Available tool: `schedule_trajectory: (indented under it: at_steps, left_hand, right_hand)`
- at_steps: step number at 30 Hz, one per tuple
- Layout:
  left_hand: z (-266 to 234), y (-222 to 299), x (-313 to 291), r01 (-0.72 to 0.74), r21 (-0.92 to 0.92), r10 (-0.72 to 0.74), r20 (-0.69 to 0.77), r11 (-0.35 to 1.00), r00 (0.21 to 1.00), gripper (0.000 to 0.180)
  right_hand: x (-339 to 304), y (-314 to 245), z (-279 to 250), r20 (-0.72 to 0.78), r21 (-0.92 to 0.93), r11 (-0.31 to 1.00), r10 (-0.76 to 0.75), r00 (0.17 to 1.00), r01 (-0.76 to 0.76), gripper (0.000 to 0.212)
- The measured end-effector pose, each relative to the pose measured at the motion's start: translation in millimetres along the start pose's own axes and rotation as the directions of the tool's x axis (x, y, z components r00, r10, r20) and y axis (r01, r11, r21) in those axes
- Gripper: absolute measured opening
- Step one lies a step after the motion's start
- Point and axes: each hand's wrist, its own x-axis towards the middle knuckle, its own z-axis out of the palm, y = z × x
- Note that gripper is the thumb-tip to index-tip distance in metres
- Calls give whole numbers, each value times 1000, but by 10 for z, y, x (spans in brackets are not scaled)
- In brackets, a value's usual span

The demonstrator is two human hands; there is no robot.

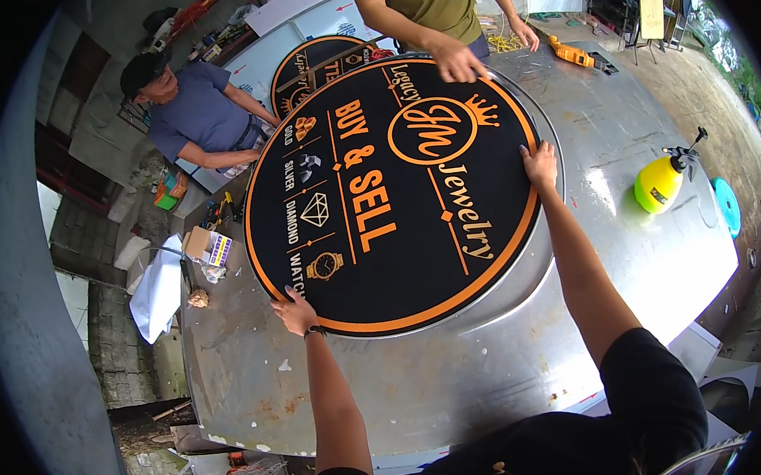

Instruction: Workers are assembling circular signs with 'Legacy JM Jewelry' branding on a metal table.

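A large round sign (400, 275), black with an orange border and orange and white lettering and pictures, lies on a metal table. My left hand (295, 312) grips its near left edge, the thumb on the printed face and the other fingers partly hidden at the rim. At its right edge my right hand (541, 165) is curled over the border. A silver metal ring (554, 142) shows along the sign's far right rim. Across from me, a co-worker's hand (460, 60) touches the far edge of the sign.
On the metal table (259, 390) stand a yellow spray bottle (658, 184) at right and a yellow power tool (571, 53) at the far right. A small box (207, 246) and white sheet (157, 292) lie at left. Another person (197, 109) sits far left, near a second round sign (298, 65).
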Motion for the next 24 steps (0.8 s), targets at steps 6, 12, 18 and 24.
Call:
schedule_trajectory:
  at_steps: [6, 12, 18, 24]
  left_hand:
    - [50, -61, 23, -41, 7, 42, -65, 999, 997, 70]
    - [67, -136, 88, -51, 42, 55, -100, 998, 993, 71]
    - [94, -102, 57, -56, 31, 60, -117, 998, 991, 68]
    - [34, -30, -2, 4, -3, -4, -37, 1000, 999, 69]
  right_hand:
    - [-20, -37, -18, 17, -11, 1000, 5, 1000, -4, 60]
    - [-39, -84, 15, 15, -12, 1000, -14, 1000, 15, 60]
    - [0, 8, 26, -12, -2, 999, -36, 999, 36, 60]
    - [-15, 24, 7, -12, -18, 999, -30, 999, 29, 61]
